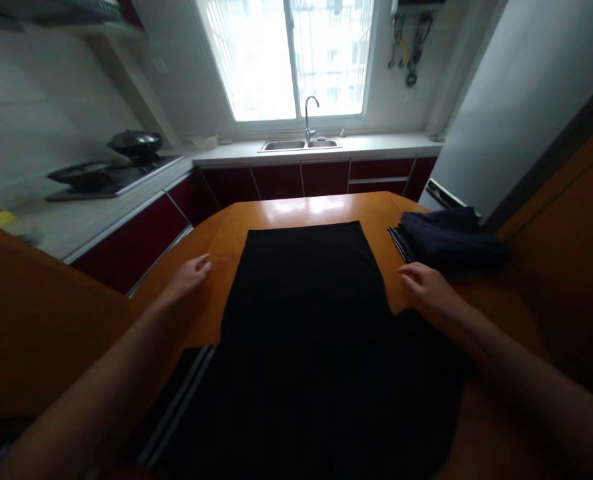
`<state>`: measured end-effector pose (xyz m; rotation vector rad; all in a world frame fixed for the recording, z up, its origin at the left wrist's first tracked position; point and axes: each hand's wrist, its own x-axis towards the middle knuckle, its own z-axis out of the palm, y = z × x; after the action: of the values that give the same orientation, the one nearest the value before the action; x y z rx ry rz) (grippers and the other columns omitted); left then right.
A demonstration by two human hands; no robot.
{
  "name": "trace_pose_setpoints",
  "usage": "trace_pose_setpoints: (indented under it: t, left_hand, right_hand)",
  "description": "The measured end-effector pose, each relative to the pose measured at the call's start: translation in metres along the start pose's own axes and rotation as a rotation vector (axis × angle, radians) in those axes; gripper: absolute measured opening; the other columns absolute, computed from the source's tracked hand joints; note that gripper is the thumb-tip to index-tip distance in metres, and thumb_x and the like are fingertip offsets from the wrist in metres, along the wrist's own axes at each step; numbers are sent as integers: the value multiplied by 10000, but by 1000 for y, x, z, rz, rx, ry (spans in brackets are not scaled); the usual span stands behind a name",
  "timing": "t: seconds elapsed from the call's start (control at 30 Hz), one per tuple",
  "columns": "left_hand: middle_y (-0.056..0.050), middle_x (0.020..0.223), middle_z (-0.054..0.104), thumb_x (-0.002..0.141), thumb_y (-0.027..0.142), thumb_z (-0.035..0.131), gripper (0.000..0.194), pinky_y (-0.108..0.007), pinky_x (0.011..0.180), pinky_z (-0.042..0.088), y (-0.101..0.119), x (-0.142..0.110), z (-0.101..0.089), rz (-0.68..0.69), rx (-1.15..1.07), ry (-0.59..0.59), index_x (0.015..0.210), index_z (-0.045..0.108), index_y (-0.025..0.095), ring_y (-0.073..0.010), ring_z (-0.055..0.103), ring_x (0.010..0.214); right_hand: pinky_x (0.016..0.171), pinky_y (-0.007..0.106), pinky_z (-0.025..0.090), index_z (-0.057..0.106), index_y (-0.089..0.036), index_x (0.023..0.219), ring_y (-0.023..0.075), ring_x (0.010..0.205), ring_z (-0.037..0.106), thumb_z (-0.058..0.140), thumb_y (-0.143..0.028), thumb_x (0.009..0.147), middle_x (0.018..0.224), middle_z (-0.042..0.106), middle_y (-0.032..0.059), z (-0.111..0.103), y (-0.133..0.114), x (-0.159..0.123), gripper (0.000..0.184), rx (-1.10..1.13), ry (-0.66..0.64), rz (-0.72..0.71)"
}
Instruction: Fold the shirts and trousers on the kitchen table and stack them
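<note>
Black garment (309, 307) lies spread on the wooden surface (301, 209), nearest the camera. Risks, left to right: left arm (113, 363) could drag the striped sleeve (189, 383) and crease it; right hand (423, 283) could bump the folded dark clothes (451, 235). Left hand (192, 275) fingers sit just outside garment's left edge, right hand's just outside its right; both look slightly apart, empty.

Left hand (191, 276) held out, fingers (202, 259) loosely curled, thumb (205, 268) laid close to them; left forearm (121, 353) stretched behind it, back toward the body, bare. Right hand (426, 285) held out well apart from the left, to its right, fingers bent, thumb and fingertips brought close together; contact between them can't be made out. Right forearm (521, 370) angled back and outward behind the hand, also bare.
</note>
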<state>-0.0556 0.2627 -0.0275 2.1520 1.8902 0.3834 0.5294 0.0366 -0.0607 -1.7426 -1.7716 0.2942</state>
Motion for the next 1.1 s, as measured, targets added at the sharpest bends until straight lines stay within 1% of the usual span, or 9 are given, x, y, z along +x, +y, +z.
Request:
trace_pose_setpoints:
  t: [0.07,0.13,0.23,0.33,0.47,0.63,0.87,1.0,1.1]
  left_hand:
    - [-110,1229,707,888,698,474,647,-357,955,535,-30,-40,-9,-15,-33,-44,1198,639,155,-285,674,1120]
    - [-43,1093,753,747,802,564,689,-363,906,559,-58,-82,-12,-34,-79,-95,1077,671,207,-291,706,1036]
    - [43,1031,763,600,820,686,685,-371,949,533,-85,-140,-11,-130,-197,-186,1000,682,263,-282,697,1044]
    - [28,951,766,598,778,708,611,-370,926,531,-86,-189,-10,-190,-194,-218,915,699,256,-284,695,1005]
    - [-58,823,741,582,742,685,582,-340,704,539,-62,-234,-13,-271,-152,-210,806,684,204,-296,698,837]
    - [-69,708,692,581,702,620,507,-295,588,469,-38,-255,-11,-294,-137,-214,665,636,202,-262,661,723]
    - [-45,651,642,672,585,545,372,-293,582,426,-29,-261,-4,-200,-96,-211,615,573,218,-225,603,650]
    - [-20,636,610,710,502,519,285,-289,584,406,-23,-263,-4,-178,-52,-95,630,526,229,-211,587,641]
    - [-7,636,604,737,447,512,226,-282,592,415,-23,-265,-6,-187,-74,-21,663,502,235,-203,581,641]
  right_hand:
    - [902,394,538,725,-191,1037,266,979,699,536,-370,904,1079,741,112,-21,5,-50,292,-5,30,184]
    - [833,391,546,733,-202,962,276,913,709,566,-412,879,1004,757,109,-34,7,-91,281,-5,6,306]
    - [747,367,544,726,-222,885,273,843,715,605,-459,850,932,766,104,-40,5,-132,268,21,-76,397]
    - [710,345,535,711,-220,871,267,823,715,682,-470,792,920,765,107,-34,2,-152,263,14,-105,424]
    - [634,317,503,699,-202,842,244,733,697,739,-447,726,824,749,94,-24,6,-160,274,-34,-106,463]
    - [599,301,473,681,-194,686,221,662,669,694,-353,715,714,724,75,-20,14,-161,162,36,-130,523]
    - [561,293,437,622,-212,594,197,599,610,636,-334,670,620,663,40,-37,6,-175,145,85,6,531]
    - [523,271,422,561,-224,559,169,548,560,646,-348,611,556,592,-1,-40,-9,-180,159,208,40,528]
    - [512,270,443,566,-231,599,179,552,581,656,-349,585,569,608,2,-44,-14,-179,149,316,91,546]
